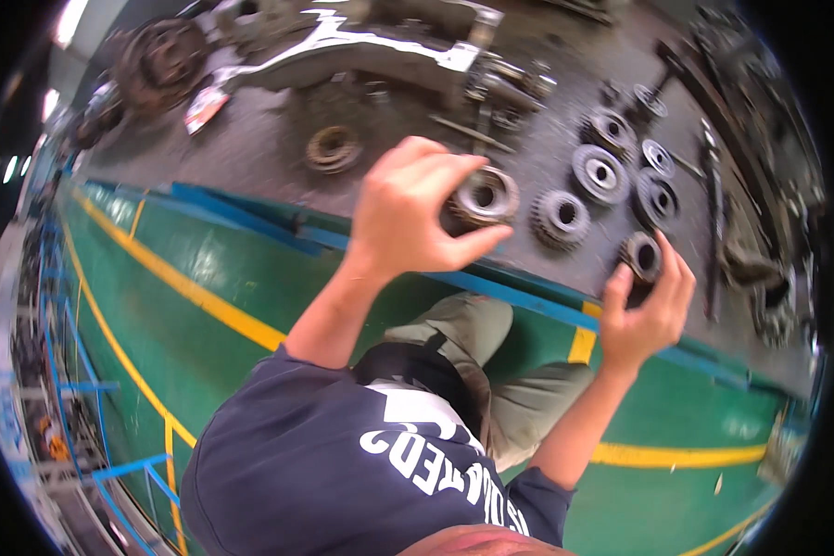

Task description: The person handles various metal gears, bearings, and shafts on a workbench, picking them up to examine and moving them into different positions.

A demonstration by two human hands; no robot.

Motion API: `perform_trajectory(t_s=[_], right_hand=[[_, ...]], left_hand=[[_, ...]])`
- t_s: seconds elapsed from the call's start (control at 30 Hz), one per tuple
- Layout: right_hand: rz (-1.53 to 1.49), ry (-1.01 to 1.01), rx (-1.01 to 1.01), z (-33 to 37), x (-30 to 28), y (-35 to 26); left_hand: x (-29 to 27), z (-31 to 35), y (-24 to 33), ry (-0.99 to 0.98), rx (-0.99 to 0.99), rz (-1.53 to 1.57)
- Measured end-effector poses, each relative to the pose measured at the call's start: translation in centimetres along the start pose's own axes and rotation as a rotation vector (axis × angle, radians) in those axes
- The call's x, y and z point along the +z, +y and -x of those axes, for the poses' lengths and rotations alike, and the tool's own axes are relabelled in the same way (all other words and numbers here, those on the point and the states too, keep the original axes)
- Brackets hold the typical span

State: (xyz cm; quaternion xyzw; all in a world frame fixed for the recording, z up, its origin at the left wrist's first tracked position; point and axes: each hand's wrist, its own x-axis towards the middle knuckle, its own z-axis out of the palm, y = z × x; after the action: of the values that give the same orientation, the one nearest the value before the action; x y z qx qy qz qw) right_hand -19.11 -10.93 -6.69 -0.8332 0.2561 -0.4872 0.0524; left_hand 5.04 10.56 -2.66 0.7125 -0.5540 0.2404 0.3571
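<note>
My left hand (401,206) is closed on a metal gear (502,206) with a wide bore, thumb in front and fingers behind, at the bench's near edge. To the right, my right hand (653,315) has its thumb and fingers on the sides of a smaller gear (629,252). Whether either gear is lifted off the bench I cannot tell. Between my hands lies a toothed gear (544,222). Just behind it sit a smooth-rimmed gear (584,170) and a darker gear (597,128). Another dark gear (646,196) rests beyond my right fingers.
A brownish ring-shaped part (317,150) lies left on the dark bench (259,153). Behind it stands a large metal casting (371,69). A thin rod (473,132) and a long shaft (713,222) flank the gears. Blue edging (528,301) borders the bench above a green floor (278,278).
</note>
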Motion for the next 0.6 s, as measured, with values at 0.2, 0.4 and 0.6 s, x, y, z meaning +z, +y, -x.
perform_trajectory(t_s=[0.2,0.4,0.6], right_hand=[[0.034,0.010,-0.028,1.0,0.5,0.7],[0.049,0.025,-0.062,0.4,0.8,0.2],[0.042,0.000,-0.025,0.8,0.9,0.4]], left_hand=[[1.2,0.9,0.0,0.055,-0.051,0.049],[0.6,0.7,-0.3,0.022,-0.070,0.037],[1.0,1.0,-1.0,0.010,-0.048,0.061]])
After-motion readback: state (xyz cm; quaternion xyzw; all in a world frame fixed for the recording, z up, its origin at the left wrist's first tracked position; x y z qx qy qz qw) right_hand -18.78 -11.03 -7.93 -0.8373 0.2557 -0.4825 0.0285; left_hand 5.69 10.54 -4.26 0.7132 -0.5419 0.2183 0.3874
